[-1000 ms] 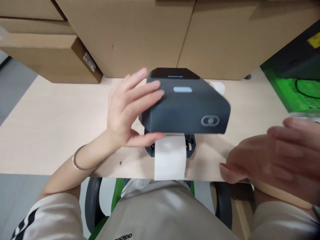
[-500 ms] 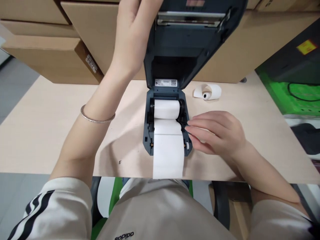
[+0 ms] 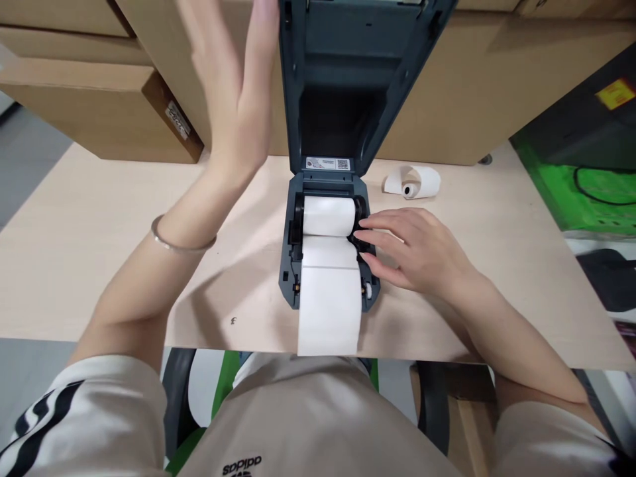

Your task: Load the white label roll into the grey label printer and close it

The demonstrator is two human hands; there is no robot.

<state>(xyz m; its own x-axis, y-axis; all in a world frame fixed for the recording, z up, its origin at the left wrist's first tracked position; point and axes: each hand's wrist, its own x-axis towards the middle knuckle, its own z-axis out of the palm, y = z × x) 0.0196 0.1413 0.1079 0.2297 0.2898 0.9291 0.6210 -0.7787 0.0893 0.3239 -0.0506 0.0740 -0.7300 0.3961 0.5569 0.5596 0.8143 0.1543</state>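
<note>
White paper roll (image 3: 328,216) sits in printer (image 3: 325,185); likely light, easily creased, best held by its ends. Right hand (image 3: 422,248) loose, grasping nothing, near roll; left hand (image 3: 233,99) spread, unclenched, beside raised lid (image 3: 352,56).

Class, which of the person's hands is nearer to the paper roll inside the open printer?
Right. The right hand is just right of the paper roll, fingertips close to its end; the left hand is farther off, up and left, by the raised lid.
</note>
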